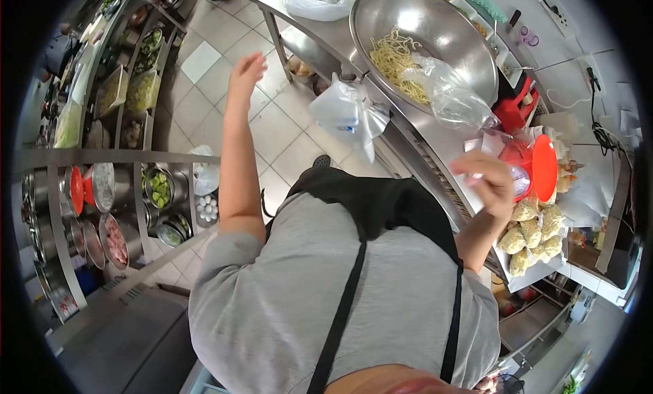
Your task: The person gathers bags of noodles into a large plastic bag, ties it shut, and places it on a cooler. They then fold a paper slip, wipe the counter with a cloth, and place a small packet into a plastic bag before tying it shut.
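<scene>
My left hand (247, 76) is raised over the tiled floor, with its fingers loosely stretched and nothing in them. My right hand (487, 179) hovers by the steel counter's edge, fingers loosely bent and slightly blurred, with no object visible between them. Right beside it are a red plastic container (544, 168) and something clear and purplish, partly hidden by the hand. Bags of noodles (534, 234) lie clustered below. A large steel bowl (435, 27) on the counter holds loose yellow noodles (398, 61) and a clear plastic bag (452, 95), which hangs over its rim.
A white plastic bag (350, 115) hangs at the counter's front edge. Another plastic bag (323, 1) sits at the far end. On the left, a rack holds cut green vegetables (160, 189), raw meat (115, 241) and eggs (207, 208). Power cords hang on the right wall.
</scene>
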Action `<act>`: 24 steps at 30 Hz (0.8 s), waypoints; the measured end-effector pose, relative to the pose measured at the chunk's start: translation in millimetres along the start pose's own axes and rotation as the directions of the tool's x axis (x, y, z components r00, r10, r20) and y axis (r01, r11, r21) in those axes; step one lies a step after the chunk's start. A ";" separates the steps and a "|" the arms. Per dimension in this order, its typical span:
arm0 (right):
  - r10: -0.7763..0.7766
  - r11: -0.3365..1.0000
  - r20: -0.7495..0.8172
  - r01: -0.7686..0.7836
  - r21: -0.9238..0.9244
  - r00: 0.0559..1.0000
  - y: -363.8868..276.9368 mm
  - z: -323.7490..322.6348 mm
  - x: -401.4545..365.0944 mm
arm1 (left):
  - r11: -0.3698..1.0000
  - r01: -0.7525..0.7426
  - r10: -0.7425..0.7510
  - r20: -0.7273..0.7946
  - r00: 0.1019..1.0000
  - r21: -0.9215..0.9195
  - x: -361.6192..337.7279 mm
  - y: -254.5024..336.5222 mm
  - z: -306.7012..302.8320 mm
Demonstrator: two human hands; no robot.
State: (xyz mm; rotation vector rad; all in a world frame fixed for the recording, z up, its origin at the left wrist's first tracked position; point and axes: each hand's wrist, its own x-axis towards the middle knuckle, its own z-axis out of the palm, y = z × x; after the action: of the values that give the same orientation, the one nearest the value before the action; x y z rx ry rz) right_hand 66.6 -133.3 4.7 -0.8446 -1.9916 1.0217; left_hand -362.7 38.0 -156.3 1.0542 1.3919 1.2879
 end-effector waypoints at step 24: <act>0.616 0.371 -0.779 -0.915 0.155 0.118 445.7 279.6 -18.6 | 0.795 0.540 -0.592 0.160 0.790 0.276 -239.3 -183.1 -73.0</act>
State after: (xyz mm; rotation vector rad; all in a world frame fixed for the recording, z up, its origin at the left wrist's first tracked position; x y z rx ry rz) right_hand -58.1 -44.5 -499.1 -2.3183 -0.8320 0.5420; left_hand -387.2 -224.7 -319.0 0.7968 1.5262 0.5512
